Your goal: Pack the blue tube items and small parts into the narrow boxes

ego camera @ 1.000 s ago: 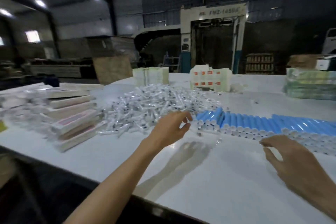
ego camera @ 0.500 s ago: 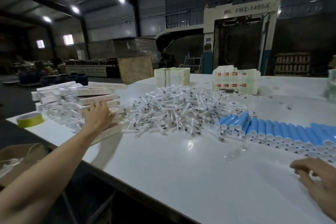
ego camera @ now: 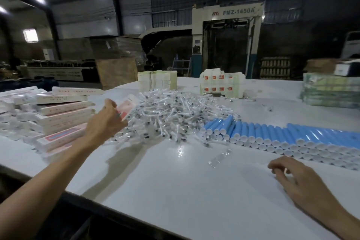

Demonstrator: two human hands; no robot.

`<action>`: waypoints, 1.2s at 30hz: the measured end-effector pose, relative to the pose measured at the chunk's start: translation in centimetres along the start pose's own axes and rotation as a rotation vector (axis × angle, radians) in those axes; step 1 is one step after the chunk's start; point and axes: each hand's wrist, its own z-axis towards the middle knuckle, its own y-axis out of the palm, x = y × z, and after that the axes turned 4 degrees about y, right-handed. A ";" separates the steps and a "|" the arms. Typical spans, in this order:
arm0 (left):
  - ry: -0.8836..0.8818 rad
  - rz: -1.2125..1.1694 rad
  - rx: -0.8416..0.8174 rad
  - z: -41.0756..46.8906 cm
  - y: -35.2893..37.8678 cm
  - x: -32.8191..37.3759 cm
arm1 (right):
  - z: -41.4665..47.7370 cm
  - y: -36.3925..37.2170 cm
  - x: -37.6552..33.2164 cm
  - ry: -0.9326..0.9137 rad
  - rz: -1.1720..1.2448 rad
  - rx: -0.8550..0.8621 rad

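The white table point(ego camera: 175, 191) fills the room's near side. On it, blue tubes point(ego camera: 282, 134) lie in rows at 3 o'clock, a heap of small clear parts point(ego camera: 171, 115) sits at 12, and a stack of narrow boxes point(ego camera: 58, 115) at 9. The left hand point(ego camera: 106, 122) pinches one narrow box point(ego camera: 126, 108), raised between stack and heap. The right hand point(ego camera: 300, 179) hangs loosely curled, holding nothing, just short of the tubes. This looks like the box-fetching step. Next the box needs opening, and the right hand needs to pick a tube.

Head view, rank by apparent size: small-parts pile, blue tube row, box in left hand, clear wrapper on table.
1. small-parts pile and blue tube row: similar spread; row runs off frame, so unranked.
2. narrow box in the left hand, partly hidden.
3. clear wrapper, smallest.
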 end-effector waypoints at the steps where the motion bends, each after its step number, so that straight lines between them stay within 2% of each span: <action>1: 0.034 -0.086 -0.033 -0.3 0.5 2.4 | -0.1 -0.2 -0.2 -0.008 0.011 -0.005; 5: 0.182 -0.480 -0.167 -2.5 2.8 11.9 | -0.2 -0.4 -0.4 -0.033 0.037 -0.015; 8: 0.139 -0.866 -0.357 -3.9 4.7 18.5 | 0.0 -0.4 -0.6 -0.015 0.094 -0.005; 10: 0.074 -0.994 -0.474 -4.4 6.3 22.0 | 0.9 -0.2 -1.1 0.025 0.146 0.007; 12: 0.056 -1.087 -0.512 -5.1 7.9 24.4 | 2.9 0.3 -1.8 0.078 0.176 0.014; 15: 0.115 -1.161 -0.369 -6.1 10.1 25.5 | 8.0 1.6 -3.7 0.151 0.153 0.007; 19: 0.079 -1.274 -0.202 -5.9 11.1 23.5 | 15.9 4.1 -6.3 0.313 0.119 -0.062; 24: -0.034 -1.138 -0.091 -4.6 11.5 20.9 | 22.4 7.3 -8.6 0.387 -0.096 -0.200; 28: -0.075 -1.106 -0.018 -3.9 11.6 20.5 | 24.2 9.6 -8.5 0.455 -0.195 -0.296; 32: -0.058 -1.101 -0.005 -3.9 11.7 20.8 | 24.5 10.8 -7.8 0.497 -0.242 -0.261; 36: -0.044 -1.125 -0.029 -3.9 11.7 20.9 | 24.9 11.0 -7.4 0.527 -0.177 -0.234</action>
